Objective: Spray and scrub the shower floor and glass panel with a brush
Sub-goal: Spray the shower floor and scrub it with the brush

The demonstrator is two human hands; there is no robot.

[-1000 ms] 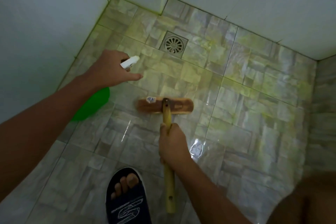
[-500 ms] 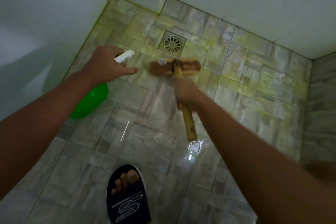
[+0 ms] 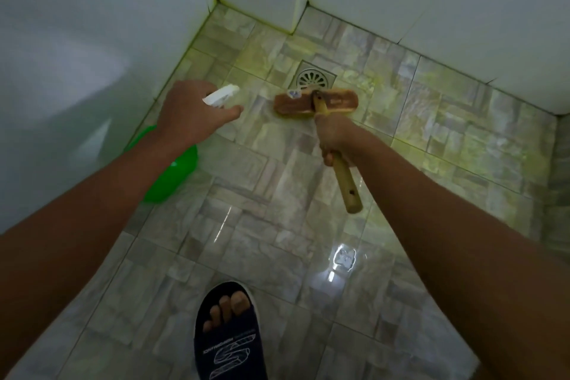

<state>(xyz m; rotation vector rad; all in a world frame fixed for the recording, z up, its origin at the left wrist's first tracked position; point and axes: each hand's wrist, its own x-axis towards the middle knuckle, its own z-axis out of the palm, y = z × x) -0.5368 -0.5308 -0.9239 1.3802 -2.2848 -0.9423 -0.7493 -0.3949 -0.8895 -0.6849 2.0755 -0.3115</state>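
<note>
My right hand (image 3: 334, 139) grips the wooden handle of a scrub brush (image 3: 316, 103). The brush head lies flat on the wet tiled shower floor (image 3: 277, 225), just in front of the metal drain (image 3: 312, 79). My left hand (image 3: 191, 111) holds a green spray bottle (image 3: 172, 176) with a white nozzle (image 3: 220, 95) that points toward the brush. The bottle's neck is hidden under my hand. Yellow-green liquid streaks the tiles at the back and right.
White walls (image 3: 431, 9) close the floor at the back and right. A pale panel (image 3: 77, 71) stands along the left. My foot in a dark sandal (image 3: 228, 333) rests on the tiles at the bottom. A bright light reflection (image 3: 342, 262) shows on the wet floor.
My right hand pushed the brush forward from the middle of the floor to just before the drain. The left hand kept the spray bottle at nearly the same place.
</note>
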